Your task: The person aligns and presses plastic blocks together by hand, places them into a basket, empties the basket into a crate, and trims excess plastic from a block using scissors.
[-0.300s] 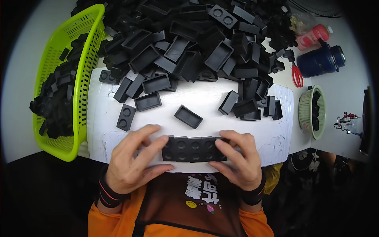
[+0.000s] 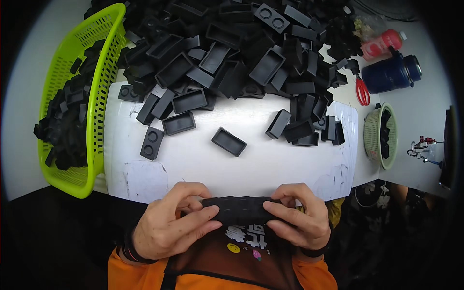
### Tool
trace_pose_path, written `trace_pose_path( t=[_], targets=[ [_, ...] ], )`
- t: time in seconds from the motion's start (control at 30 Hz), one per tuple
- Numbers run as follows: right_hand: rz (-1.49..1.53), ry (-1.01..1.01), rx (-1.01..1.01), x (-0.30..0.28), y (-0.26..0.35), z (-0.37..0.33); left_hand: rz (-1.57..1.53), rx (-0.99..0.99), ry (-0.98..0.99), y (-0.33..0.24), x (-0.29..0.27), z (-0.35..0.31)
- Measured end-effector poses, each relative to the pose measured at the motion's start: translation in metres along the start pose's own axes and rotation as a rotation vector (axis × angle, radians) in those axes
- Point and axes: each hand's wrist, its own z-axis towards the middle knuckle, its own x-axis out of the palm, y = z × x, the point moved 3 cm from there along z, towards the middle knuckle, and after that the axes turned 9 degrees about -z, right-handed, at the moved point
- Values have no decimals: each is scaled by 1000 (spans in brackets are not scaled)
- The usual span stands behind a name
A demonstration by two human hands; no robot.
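A row of black rectangular blocks (image 2: 241, 208), set side by side, spans between my two hands just past the board's near edge, above the apron. My left hand (image 2: 179, 222) is closed on the row's left end, thumb below and fingers on top. At the right end my right hand (image 2: 302, 215) grips the row the same way. The round studs on the blocks are only faintly visible at this tilt. A single hollow black block (image 2: 229, 141) lies open side up on the white board (image 2: 193, 164), beyond the row. To its left rests a black block with two round studs (image 2: 152, 143).
A big heap of black blocks (image 2: 227, 72) covers the far side. At left stands a green basket (image 2: 96, 111) holding black pieces. On the right are a small pale basket (image 2: 372, 135), red-handled scissors (image 2: 362, 92), a dark blue flask (image 2: 386, 75) and a pink bottle (image 2: 384, 44).
Both hands have drawn the row of blocks toward me, off the board, and tilted it. The loose blocks on the board keep their arrangement.
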Motion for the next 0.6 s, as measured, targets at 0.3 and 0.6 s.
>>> trace_pose_path(
  t=[0.3, 0.6],
  targets=[
    [-196, -33, 236, 1, -17, 18, 79, -57, -151, 29, -16, 20],
    [-231, -130, -11, -1, -21, -3, 352, 182, -99, 13, -11, 5]
  ],
)
